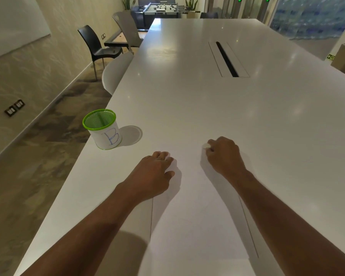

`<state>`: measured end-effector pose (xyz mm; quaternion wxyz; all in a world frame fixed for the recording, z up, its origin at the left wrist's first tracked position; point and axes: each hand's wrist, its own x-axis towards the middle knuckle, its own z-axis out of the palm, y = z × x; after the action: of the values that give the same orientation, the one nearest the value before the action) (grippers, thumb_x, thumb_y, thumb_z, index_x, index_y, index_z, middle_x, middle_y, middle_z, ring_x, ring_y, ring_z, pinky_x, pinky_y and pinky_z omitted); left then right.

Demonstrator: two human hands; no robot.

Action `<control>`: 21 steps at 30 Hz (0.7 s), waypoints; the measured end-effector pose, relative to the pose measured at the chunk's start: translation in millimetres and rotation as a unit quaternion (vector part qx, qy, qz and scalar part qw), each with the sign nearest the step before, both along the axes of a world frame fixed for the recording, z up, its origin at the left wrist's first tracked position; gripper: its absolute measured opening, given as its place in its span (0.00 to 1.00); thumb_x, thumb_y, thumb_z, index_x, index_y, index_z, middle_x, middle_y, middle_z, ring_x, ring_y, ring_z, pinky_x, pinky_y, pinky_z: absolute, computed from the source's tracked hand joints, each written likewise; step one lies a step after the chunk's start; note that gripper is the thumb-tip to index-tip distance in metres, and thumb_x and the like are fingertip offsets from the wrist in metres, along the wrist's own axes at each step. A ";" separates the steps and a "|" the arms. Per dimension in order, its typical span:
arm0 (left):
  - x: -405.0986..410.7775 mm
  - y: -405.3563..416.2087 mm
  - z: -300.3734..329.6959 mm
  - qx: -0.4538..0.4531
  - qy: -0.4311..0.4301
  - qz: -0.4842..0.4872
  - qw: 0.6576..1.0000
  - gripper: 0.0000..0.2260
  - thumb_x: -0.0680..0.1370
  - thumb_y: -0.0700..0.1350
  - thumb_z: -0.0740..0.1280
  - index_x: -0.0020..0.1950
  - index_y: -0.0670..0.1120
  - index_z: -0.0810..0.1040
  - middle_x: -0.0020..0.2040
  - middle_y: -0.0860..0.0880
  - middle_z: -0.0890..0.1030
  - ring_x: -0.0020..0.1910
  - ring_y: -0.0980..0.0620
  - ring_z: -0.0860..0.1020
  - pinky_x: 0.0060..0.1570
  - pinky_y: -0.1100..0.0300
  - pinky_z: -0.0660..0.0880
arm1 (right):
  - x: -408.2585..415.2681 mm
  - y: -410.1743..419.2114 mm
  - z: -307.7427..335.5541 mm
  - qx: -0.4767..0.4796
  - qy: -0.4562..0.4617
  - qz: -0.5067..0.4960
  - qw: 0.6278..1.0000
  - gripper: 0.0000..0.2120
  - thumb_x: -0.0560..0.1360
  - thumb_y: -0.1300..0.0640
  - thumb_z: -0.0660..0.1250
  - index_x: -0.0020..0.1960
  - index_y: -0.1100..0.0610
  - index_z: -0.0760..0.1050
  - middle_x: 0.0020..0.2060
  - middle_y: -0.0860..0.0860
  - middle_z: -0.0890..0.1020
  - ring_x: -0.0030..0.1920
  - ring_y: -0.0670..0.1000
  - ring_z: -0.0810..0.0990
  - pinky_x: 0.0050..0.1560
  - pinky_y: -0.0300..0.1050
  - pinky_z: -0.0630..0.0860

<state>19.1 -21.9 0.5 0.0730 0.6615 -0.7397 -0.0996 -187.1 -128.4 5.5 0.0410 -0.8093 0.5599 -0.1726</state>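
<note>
A long white table [207, 108] runs away down a meeting room, with a cable slot [227, 58] set into its middle, a black chair [94, 42] and a white chair [116, 70] along the left side, and a football table [161, 8] at the far end. Near the left edge stands a green-rimmed mesh cup [104, 130] wrapped in white and marked "B"; nothing shows inside it.

On the near part of the table lies a sheet of paper [197, 216], hard to tell from the white top except by its thin edges. The left hand [153, 174] lies flat, fingers straight, pressing down the sheet's far left corner. The right hand [225, 156] is curled, pinching a small white lump between thumb and fingertips, probably an eraser [206, 146], though it is too small to be sure. The lump sits at or just above the far right part of the sheet.

The work looks to be rubbing marks off the sheet. The paper looks blank from here, so either little is left to remove or the marks are too faint to see. The cup stands well apart from both hands, and putting the eraser in it may be what remains.
</note>
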 end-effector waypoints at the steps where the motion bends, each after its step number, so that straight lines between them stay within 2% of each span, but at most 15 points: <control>1: 0.0 -0.2 1.0 0.000 0.001 0.001 1.000 0.21 0.83 0.50 0.59 0.76 0.46 0.67 0.78 0.49 0.64 0.76 0.51 0.62 0.72 0.56 0.61 | -4.1 -0.3 1.3 -0.001 0.011 -0.011 1.000 0.08 0.74 0.58 0.61 0.41 0.60 0.77 0.36 0.54 0.74 0.41 0.58 0.78 0.37 0.41 0.62; 4: -0.6 -0.6 2.3 0.003 0.006 0.003 1.000 0.21 0.83 0.50 0.60 0.75 0.46 0.69 0.78 0.49 0.65 0.76 0.50 0.62 0.71 0.56 0.61 | 0.6 1.4 2.9 -0.006 0.016 -0.006 1.000 0.07 0.74 0.59 0.61 0.41 0.59 0.76 0.35 0.53 0.72 0.39 0.57 0.77 0.37 0.41 0.62; 7: -1.9 -0.4 2.6 0.007 0.004 0.003 1.000 0.21 0.83 0.50 0.60 0.76 0.47 0.67 0.79 0.49 0.63 0.77 0.50 0.61 0.72 0.56 0.61 | 19.6 3.2 1.0 -0.010 0.006 0.046 0.999 0.07 0.75 0.59 0.61 0.40 0.59 0.74 0.35 0.52 0.71 0.38 0.57 0.76 0.36 0.41 0.61; 9: -2.3 -0.2 3.3 0.011 0.007 0.006 1.000 0.22 0.83 0.50 0.60 0.76 0.47 0.67 0.79 0.49 0.63 0.77 0.50 0.60 0.73 0.56 0.60 | 25.7 0.3 -0.5 -0.005 0.006 0.065 0.998 0.07 0.75 0.59 0.61 0.41 0.59 0.75 0.37 0.54 0.74 0.38 0.57 0.77 0.37 0.41 0.61; 12: -2.0 -0.2 3.4 0.007 0.010 0.007 1.000 0.21 0.83 0.50 0.60 0.76 0.47 0.67 0.78 0.49 0.64 0.76 0.50 0.62 0.72 0.57 0.61 | 10.5 -4.4 -0.8 0.000 0.012 0.052 0.999 0.07 0.74 0.59 0.61 0.43 0.59 0.77 0.39 0.54 0.77 0.40 0.56 0.77 0.37 0.41 0.62; 17: -0.8 -1.4 -0.9 -0.001 0.010 0.007 1.000 0.22 0.82 0.49 0.60 0.76 0.46 0.68 0.78 0.49 0.65 0.76 0.51 0.63 0.71 0.57 0.61 | -24.8 1.2 9.2 0.045 0.011 -0.004 0.999 0.10 0.75 0.58 0.61 0.41 0.56 0.80 0.33 0.51 0.76 0.36 0.53 0.73 0.31 0.40 0.62; 20: 1.0 -1.5 -2.2 0.000 0.010 0.000 1.000 0.22 0.82 0.50 0.61 0.76 0.46 0.67 0.78 0.48 0.64 0.76 0.50 0.62 0.72 0.57 0.60 | -21.6 17.3 6.9 0.039 -0.010 0.001 0.999 0.10 0.76 0.55 0.62 0.49 0.53 0.82 0.41 0.53 0.81 0.41 0.54 0.79 0.39 0.38 0.66; 21: 1.5 -1.3 -2.4 0.002 0.012 -0.002 1.000 0.23 0.82 0.50 0.61 0.77 0.46 0.66 0.79 0.48 0.63 0.77 0.50 0.61 0.72 0.57 0.60 | -17.4 26.2 4.2 0.036 -0.018 0.018 0.999 0.09 0.77 0.54 0.62 0.49 0.52 0.81 0.43 0.53 0.81 0.43 0.55 0.80 0.40 0.38 0.66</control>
<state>20.5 -23.3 -1.9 0.0797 0.6589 -0.7400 -0.1092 -204.5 -102.2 9.7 0.0837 -0.8137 0.5507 -0.1661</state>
